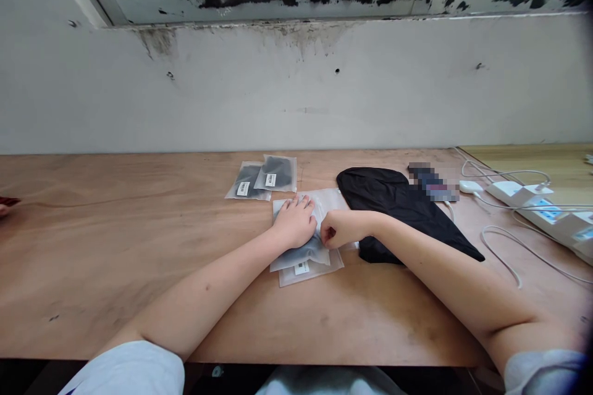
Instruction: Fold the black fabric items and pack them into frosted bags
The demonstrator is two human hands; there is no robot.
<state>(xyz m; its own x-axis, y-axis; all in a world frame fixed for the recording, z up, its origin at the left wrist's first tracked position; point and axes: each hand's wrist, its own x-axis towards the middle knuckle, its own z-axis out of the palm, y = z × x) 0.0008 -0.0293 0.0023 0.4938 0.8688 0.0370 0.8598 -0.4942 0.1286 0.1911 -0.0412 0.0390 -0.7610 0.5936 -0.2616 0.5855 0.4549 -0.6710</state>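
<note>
My left hand (296,222) lies flat on a frosted plastic zip bag (306,254) with something dark inside, its fingers spread. Curled tight at the right edge of that bag, my right hand (340,229) seems to pinch the edge; its fingertips are partly hidden. Under this bag sticks out another frosted bag (319,273) with a white label. Further clear plastic (331,197) shows behind my hands. Two labelled zip bags with dark contents, a left one (248,179) and a right one (280,171), overlap farther back on the table.
A black cloth (389,197) lies beside my right hand, partly under my forearm. Behind it are a blurred phone-like item (433,184), white cables (498,247) and a white power strip (551,213). A wall with a window borders the wooden table (139,216). Something dark red (8,201) shows at far left.
</note>
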